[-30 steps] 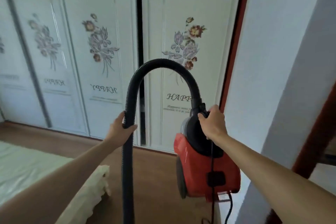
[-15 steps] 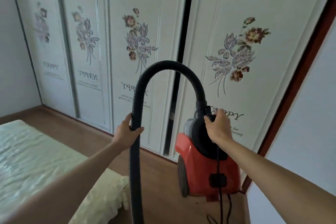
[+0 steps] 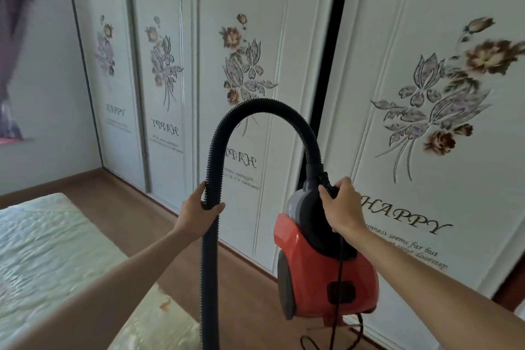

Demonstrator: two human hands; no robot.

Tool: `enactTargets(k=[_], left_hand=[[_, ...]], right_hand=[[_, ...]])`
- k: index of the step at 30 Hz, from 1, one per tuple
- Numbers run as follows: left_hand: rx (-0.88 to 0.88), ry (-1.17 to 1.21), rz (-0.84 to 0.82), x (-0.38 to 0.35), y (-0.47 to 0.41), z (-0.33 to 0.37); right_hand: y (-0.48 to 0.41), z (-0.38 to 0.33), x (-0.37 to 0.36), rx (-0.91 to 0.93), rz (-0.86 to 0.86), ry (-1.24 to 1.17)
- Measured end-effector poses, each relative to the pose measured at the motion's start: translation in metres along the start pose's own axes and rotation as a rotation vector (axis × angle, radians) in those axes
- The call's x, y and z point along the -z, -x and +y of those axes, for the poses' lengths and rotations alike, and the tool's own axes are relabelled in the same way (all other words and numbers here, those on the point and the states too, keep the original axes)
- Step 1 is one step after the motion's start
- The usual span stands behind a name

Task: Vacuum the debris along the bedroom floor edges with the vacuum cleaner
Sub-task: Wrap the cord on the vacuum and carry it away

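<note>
The red canister vacuum cleaner (image 3: 326,273) hangs from the right hand (image 3: 342,207), whose fingers curl round its top handle. It appears to be lifted off the wooden floor (image 3: 244,278), close to the flowered sliding wardrobe doors (image 3: 397,37). Its black ribbed hose (image 3: 261,105) arches up from the body and drops down on the left, where the left hand (image 3: 199,213) wraps round it. The power cord (image 3: 340,270) dangles over the casing.

This looks like the carrying-in step, with no suction work begun. The next move probably calls for setting the canister down near the wardrobe base and bringing the hose end down to the edge.

The hose end and the cord's far end run off the bottom of the frame. The bed (image 3: 42,250) covers part of the floor. No debris can be made out, nor whether the machine is running.
</note>
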State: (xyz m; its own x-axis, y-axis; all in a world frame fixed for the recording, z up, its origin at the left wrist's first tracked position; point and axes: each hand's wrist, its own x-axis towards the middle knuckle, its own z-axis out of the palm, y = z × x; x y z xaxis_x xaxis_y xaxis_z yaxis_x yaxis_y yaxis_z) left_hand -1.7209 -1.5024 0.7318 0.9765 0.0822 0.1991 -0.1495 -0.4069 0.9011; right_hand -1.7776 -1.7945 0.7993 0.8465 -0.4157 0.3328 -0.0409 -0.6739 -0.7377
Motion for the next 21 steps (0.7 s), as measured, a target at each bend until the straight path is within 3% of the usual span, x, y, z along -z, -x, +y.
enactTargets(k=[8,21], left_hand=[[0.012,-0.025,0.157,-0.031,-0.119,0.004],[0.086,-0.165,0.260,0.003,-0.258,-0.067]], right_hand=[[-0.120,0.012,-0.070,0.023,-0.150,-0.055],[-0.266,-0.026,-0.217,0.141,-0.292,-0.077]])
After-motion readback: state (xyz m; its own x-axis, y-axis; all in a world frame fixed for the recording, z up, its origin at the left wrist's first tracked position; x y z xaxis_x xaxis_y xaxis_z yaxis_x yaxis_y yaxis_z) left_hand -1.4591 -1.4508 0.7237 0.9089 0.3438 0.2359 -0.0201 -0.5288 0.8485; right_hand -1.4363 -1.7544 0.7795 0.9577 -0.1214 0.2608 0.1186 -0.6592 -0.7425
